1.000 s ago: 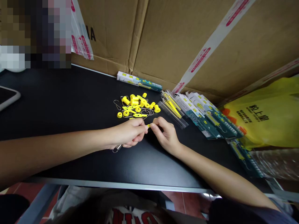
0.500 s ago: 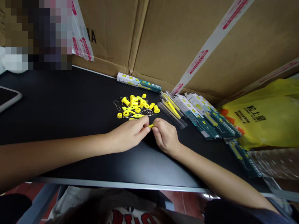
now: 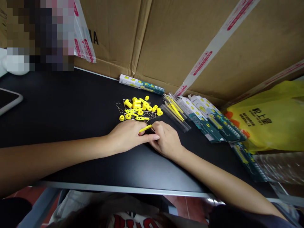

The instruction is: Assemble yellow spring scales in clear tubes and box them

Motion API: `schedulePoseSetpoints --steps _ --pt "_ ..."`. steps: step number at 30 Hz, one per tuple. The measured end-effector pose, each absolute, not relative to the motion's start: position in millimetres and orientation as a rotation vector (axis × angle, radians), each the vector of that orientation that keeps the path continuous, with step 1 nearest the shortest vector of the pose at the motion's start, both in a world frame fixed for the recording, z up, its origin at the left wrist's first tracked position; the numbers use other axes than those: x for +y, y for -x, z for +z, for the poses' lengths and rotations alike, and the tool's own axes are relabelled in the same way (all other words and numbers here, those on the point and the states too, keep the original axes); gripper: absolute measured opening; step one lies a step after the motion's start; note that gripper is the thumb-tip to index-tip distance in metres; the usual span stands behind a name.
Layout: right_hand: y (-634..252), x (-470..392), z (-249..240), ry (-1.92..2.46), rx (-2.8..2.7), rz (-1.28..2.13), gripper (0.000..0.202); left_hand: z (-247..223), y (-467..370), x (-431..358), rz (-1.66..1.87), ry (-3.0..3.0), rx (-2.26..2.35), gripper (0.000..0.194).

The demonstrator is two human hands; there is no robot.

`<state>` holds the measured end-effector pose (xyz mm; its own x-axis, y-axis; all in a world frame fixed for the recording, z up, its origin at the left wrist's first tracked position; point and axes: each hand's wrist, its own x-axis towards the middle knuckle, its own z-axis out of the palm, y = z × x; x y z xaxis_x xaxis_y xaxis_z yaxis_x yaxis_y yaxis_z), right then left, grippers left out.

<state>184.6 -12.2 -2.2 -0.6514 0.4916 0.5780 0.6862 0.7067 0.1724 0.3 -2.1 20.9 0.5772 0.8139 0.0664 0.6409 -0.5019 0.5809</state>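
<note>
My left hand (image 3: 127, 136) is closed on a small flat yellow plastic strip (image 3: 145, 128), its thumb reaching across to my right hand. Against it, my right hand (image 3: 168, 139) has its fingers curled at the strip's right end, where a thin metal wire (image 3: 153, 129) shows between them. How the wire joins the strip is hidden by the fingers. Just beyond the hands lies a loose pile of yellow plastic caps and sleeves (image 3: 136, 104), flat yellow pieces (image 3: 142, 118) and bent wire hooks (image 3: 119, 108).
Clear plastic tubes with yellow strips (image 3: 174, 109) lie right of the pile, beside printed boxes (image 3: 206, 123). Another box (image 3: 142, 85) rests against the large carton (image 3: 178, 41). A yellow bag (image 3: 268, 117) stands at the right, a phone (image 3: 9, 99) at the left of the black table (image 3: 59, 110).
The yellow strip now shows more of its length, tilted over my left fingers. My left thumb has stretched out toward my right hand, and a wire has come into sight.
</note>
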Motion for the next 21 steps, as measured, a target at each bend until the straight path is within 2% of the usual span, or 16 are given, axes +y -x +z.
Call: schedulePoseSetpoints --steps 7,11,13,19,21 --pt "-185.4 -15.6 -1.0 0.835 -2.345 -0.34 0.006 25.6 1.2 -5.0 0.516 -2.424 1.082 0.054" --pt "-186.8 -16.2 -1.2 0.915 -2.386 -0.105 0.021 26.4 1.3 -5.5 0.496 -2.528 1.018 0.045" --pt "-187.9 -14.1 -0.9 0.859 -2.494 -0.041 0.019 24.9 1.9 -5.8 0.472 -2.599 0.991 0.041" --pt "-190.9 -7.6 0.4 0.835 -2.592 -0.324 0.018 21.1 3.6 -5.4 0.401 -2.796 0.871 0.039" --pt "-191.2 -8.1 1.8 0.867 -2.585 -0.236 0.013 20.6 3.7 -4.9 0.361 -2.845 0.853 0.039"
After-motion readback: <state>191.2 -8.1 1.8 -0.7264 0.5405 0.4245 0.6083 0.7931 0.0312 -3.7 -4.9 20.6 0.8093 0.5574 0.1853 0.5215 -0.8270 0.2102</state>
